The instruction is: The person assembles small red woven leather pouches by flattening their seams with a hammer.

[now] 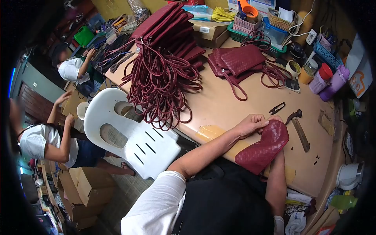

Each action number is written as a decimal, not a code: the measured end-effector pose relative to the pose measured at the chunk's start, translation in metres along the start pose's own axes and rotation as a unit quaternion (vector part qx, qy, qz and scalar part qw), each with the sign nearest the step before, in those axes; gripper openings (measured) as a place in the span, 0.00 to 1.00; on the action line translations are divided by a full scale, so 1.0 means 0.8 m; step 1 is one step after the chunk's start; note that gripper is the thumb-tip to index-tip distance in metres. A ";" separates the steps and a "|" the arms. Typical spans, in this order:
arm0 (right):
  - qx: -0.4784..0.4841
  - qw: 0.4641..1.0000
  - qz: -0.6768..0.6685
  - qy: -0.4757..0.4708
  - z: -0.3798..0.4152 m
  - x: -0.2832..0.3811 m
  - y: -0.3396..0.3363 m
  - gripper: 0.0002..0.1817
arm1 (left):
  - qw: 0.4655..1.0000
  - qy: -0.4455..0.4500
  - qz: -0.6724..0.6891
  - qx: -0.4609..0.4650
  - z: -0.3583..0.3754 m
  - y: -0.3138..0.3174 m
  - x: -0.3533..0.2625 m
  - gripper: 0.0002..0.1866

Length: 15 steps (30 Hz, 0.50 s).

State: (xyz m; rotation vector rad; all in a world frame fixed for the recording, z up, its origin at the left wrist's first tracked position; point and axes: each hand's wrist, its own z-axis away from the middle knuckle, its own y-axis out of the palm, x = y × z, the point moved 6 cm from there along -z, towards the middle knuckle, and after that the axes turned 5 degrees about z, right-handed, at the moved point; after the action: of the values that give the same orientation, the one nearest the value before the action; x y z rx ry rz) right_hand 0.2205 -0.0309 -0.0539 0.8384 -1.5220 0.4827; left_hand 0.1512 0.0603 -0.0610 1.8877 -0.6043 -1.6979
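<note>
A dark red woven-pattern pouch (pixel 264 147) is held up bent over the near part of the table. My left hand (pixel 252 124) pinches its upper edge between thumb and fingers. My right hand (pixel 275 118) is mostly hidden behind the pouch, with a few fingers showing at its top edge and the forearm coming up from below. Just beyond the hands lie a pair of black thread snips (pixel 277 108) and a hammer (pixel 300 133) with a wooden handle.
A tall stack of red pouches (pixel 164 27) with dangling wrist straps (pixel 160 86) overhangs the table's left edge; a smaller pile of pouches (pixel 241 60) lies farther back. A white plastic chair (pixel 117 147) stands at left. Two people in white shirts (pixel 37 143) are beyond it. Cups (pixel 318 83) line the right.
</note>
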 end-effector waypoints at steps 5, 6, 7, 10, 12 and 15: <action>-0.017 0.995 0.075 -0.068 -0.003 0.006 -0.011 0.08 | 0.999 0.011 -0.031 -0.020 -0.001 0.001 0.000 0.14; -0.034 0.981 0.162 -0.098 -0.002 0.007 -0.016 0.07 | 0.998 0.020 -0.040 -0.033 0.000 0.000 0.002 0.14; -0.034 0.981 0.164 -0.097 -0.003 0.003 -0.019 0.07 | 0.999 0.020 -0.039 -0.032 0.000 0.001 0.004 0.14; -0.086 0.978 0.153 -0.117 -0.002 0.004 -0.022 0.08 | 0.992 0.035 -0.111 -0.058 0.008 0.007 -0.002 0.13; -0.077 0.996 -0.030 -0.022 0.002 -0.004 -0.015 0.11 | 0.989 0.084 -0.114 -0.052 0.012 0.020 -0.016 0.21; -0.076 0.988 0.095 -0.094 0.001 0.003 -0.023 0.12 | 0.990 0.050 -0.123 -0.036 0.012 0.015 -0.013 0.29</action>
State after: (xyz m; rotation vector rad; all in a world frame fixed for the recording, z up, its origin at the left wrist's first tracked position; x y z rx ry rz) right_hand 0.2338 -0.0439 -0.0552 0.6373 -1.7993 0.4297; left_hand 0.1405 0.0570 -0.0462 2.0504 -0.2756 -1.7355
